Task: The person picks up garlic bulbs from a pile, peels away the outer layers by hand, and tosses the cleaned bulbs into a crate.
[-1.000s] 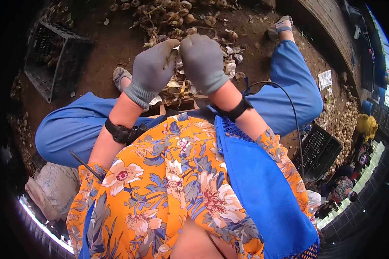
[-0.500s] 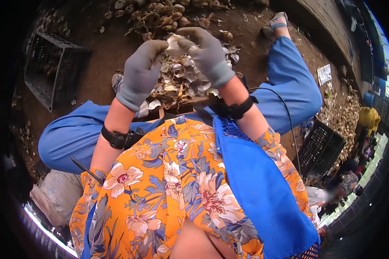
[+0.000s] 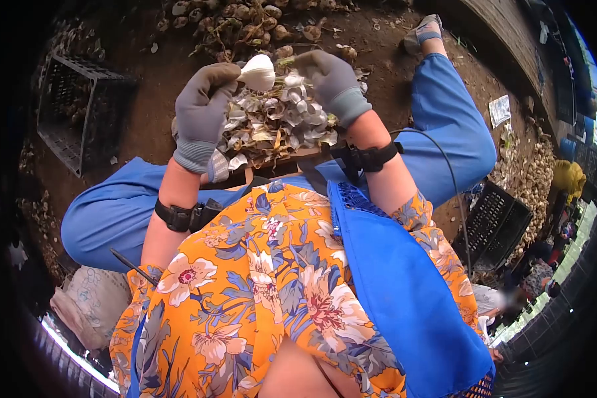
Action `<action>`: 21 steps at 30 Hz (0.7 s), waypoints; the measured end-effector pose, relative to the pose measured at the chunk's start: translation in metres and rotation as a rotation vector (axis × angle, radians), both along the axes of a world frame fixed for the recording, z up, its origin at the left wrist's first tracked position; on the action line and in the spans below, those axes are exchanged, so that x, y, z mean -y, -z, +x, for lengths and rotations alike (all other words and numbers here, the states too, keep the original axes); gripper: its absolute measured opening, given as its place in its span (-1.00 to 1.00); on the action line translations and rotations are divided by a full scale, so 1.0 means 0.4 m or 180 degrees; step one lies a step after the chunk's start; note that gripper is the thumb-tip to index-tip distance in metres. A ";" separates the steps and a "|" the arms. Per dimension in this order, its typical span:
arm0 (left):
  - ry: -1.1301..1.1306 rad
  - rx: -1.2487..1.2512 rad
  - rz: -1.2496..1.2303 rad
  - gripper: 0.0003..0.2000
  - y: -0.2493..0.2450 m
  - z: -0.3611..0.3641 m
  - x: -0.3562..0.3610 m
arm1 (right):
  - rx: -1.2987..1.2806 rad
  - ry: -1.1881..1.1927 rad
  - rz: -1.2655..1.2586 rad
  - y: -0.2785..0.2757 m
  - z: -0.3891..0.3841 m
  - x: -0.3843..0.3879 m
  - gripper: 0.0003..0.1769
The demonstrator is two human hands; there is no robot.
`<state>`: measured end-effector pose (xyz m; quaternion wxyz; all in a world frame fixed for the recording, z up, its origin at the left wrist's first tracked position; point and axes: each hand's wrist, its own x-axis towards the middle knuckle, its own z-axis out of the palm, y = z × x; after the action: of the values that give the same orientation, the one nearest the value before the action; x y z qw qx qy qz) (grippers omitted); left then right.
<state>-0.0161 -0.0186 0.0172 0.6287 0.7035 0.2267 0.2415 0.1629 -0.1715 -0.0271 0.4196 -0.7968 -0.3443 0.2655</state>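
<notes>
My left hand (image 3: 207, 109), in a grey glove, pinches a smooth white garlic bulb (image 3: 258, 73) between thumb and fingers. Across from it, apart from the bulb, is my gloved right hand (image 3: 333, 83) with its fingers curled together. A small pale greenish bit shows at the right fingertips, too small to name. Beneath both hands lies a pile of loose garlic skins (image 3: 282, 116), white and brownish, between my legs. Beyond it on the dirt floor is a heap of unpeeled garlic bulbs (image 3: 249, 23).
A black plastic crate (image 3: 89, 109) rests on its side at left. Another dark crate (image 3: 494, 219) stands at right, near a long spread of garlic (image 3: 536, 176) and a yellow bag (image 3: 567, 178). Cables run along my arms. A white sack (image 3: 96, 298) lies at lower left.
My hands have moved apart, left hand leftward and right hand rightward. The bulb, earlier partly covered between both hands, now shows bare and white in the left.
</notes>
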 end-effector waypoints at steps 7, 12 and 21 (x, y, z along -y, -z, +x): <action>0.0056 0.0323 -0.2948 -0.76 0.051 -0.009 -0.047 | -0.2994 0.0781 0.1595 -0.024 -0.023 -0.018 -0.75; 0.0463 -0.0290 -0.2328 -0.52 -0.008 0.044 0.006 | -0.3655 0.0582 0.1942 0.061 -0.064 -0.054 -0.59; 0.0533 -0.0709 -0.1756 -0.54 0.039 0.066 0.007 | -0.3488 0.0931 0.3378 -0.153 0.500 -0.147 -0.41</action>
<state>0.0101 -0.0215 0.0016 0.7850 0.5446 0.2926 0.0396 0.3629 -0.1129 0.0342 0.8862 -0.2816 -0.0601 0.3631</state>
